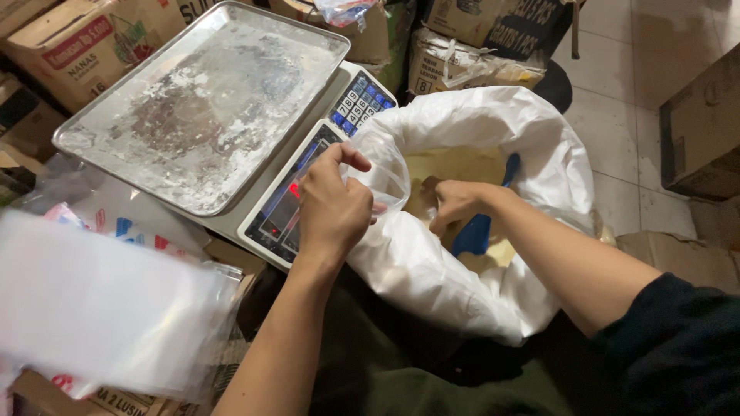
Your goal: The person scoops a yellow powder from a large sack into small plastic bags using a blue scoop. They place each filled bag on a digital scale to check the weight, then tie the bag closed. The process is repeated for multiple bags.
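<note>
You work among stacked cardboard cartons [85, 46] on a pale tiled floor [617, 46], looking down over your own bare forearms. At the left edge of the scene, a blurred stack of clear plastic bags [100, 308] lies over printed packaging. Beside it stands a digital weighing scale [304, 181]; its metal tray [208, 100], dusted with white powder, carries nothing, and its keypad and display panel face you along the near right edge.

Your left hand [333, 212] hovers over the scale's display corner, fingers curled closed and thumb and forefinger pinched on the rim of a small clear plastic bag [383, 173], which it holds up just at the mouth of the big sack. Just right of it, your right hand [455, 204] reaches down inside the large white sack [455, 285], fingers bent inward near the small bag's lower edge; whether they grasp it or something in the sack cannot be told. The sack stands open against the scale's right side, holding pale yellowish powder [455, 166] with a blue scoop [474, 231] lying in it, under your right wrist. A dark sleeve [678, 347] covers your right upper arm at the lower right corner.
</note>
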